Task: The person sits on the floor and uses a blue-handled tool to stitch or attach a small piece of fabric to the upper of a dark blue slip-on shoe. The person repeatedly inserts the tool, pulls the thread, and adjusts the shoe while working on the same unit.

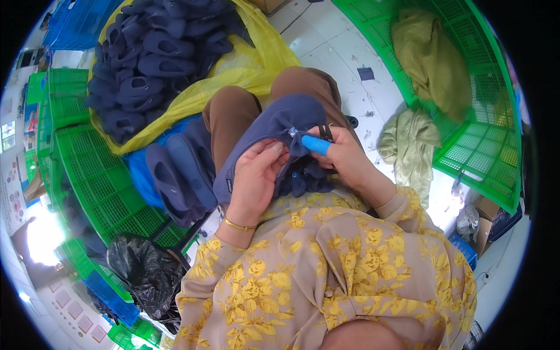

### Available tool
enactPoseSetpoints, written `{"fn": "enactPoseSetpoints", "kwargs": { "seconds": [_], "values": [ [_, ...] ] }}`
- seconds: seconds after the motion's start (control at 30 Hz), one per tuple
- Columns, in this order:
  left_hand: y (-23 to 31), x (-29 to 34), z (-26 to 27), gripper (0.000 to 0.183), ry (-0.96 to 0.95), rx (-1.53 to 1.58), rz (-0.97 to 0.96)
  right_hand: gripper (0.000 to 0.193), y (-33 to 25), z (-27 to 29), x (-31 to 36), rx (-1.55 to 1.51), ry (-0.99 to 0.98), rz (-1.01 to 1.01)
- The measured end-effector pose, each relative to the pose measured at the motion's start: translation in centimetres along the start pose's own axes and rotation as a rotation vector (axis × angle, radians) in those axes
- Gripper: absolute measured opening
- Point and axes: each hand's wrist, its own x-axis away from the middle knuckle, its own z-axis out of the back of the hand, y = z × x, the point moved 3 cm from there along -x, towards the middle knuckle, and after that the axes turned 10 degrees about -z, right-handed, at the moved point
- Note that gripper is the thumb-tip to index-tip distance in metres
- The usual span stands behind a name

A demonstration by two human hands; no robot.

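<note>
A navy slipper (271, 119) lies across my lap, its rounded toe pointing away from me. On its upper sits a navy bow with a shiny, clear ornament (293, 132). My left hand (256, 172) pinches the slipper at the edge of its opening, just left of the bow. The thumb of my right hand (347, 154) wears a blue wrap (315, 144) and presses beside the ornament, fingers closed on the bow's right side. A small black looped thing (325, 133) shows at those fingers; its kind is unclear. More navy bows (303, 179) lie in my lap below the slipper.
A yellow sack (256, 35) full of navy slippers (166, 49) stands ahead on the left. Several finished-looking slippers (186, 169) rest beside my left leg. Green crates (105, 192) stand left, another green crate (496, 122) right with olive cloth (429, 64). A black plastic bag (143, 271) sits lower left.
</note>
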Motion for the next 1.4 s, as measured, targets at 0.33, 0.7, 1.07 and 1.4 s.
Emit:
{"fn": "enactPoseSetpoints", "kwargs": {
  "seconds": [0.33,0.7,1.07,1.4],
  "values": [
    [-0.2,0.0,-0.3,0.017,-0.007,-0.002,0.004,0.014,-0.7,1.1,-0.8,-0.137,-0.205,-0.175],
    [-0.3,0.0,-0.7,0.016,0.009,-0.022,0.000,0.017,-0.4,0.7,-0.7,-0.128,-0.175,-0.178],
    [0.0,-0.6,-2.7,0.014,0.110,-0.287,-0.012,0.015,0.1,0.1,-0.3,-0.074,-0.068,-0.121],
    [0.7,0.1,-3.1,0.013,-0.047,-0.185,-0.044,0.017,0.3,-0.2,1.2,0.289,0.085,0.298]
  ]
}}
